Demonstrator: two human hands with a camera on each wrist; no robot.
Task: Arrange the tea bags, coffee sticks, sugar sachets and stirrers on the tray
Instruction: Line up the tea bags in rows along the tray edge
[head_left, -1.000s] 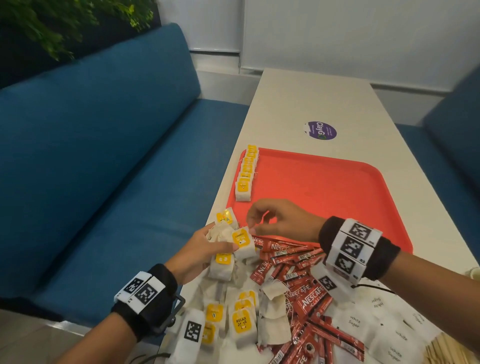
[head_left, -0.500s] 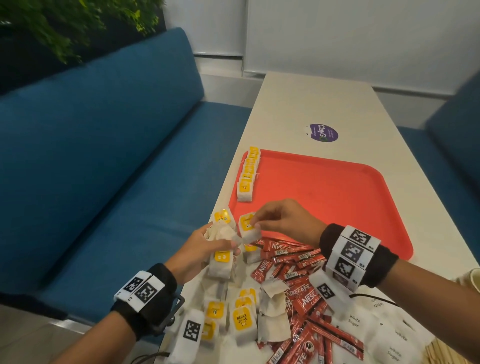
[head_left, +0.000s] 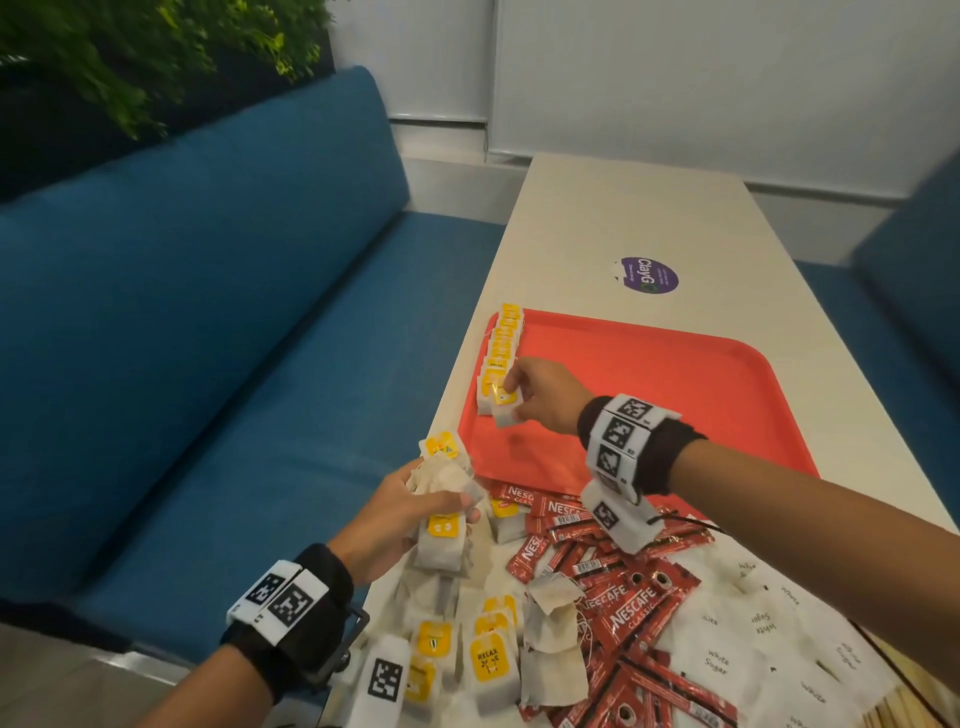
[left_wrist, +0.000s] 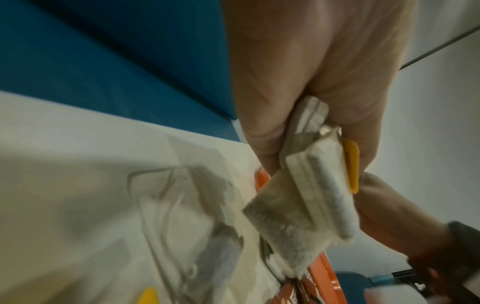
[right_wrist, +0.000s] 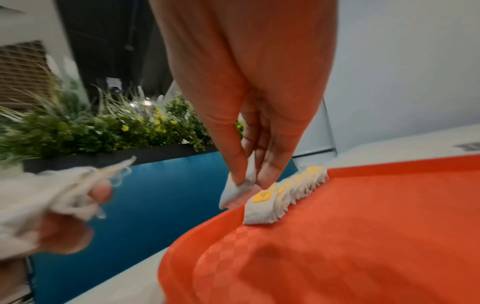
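A red tray (head_left: 675, 395) lies on the table with a row of yellow-tagged tea bags (head_left: 501, 348) along its left edge. My right hand (head_left: 524, 397) pinches one tea bag (right_wrist: 237, 190) at the near end of that row (right_wrist: 293, 189), just above the tray (right_wrist: 363, 226). My left hand (head_left: 415, 514) grips a bunch of tea bags (left_wrist: 309, 189) near the table's left edge, in front of the tray. Loose tea bags (head_left: 483, 660), red coffee sticks (head_left: 613, 587) and white sugar sachets (head_left: 753, 654) lie heaped on the near table. Wooden stirrers (head_left: 904, 706) show at the bottom right.
A blue sofa (head_left: 208, 364) runs along the table's left side, another blue seat (head_left: 914, 260) on the right. A purple sticker (head_left: 649, 275) marks the table beyond the tray. Plants (head_left: 130, 57) stand behind the sofa.
My right hand took one tea bag from the bunch in my left hand and carried it forward to the near end of the row on the tray. The left hand stayed put.
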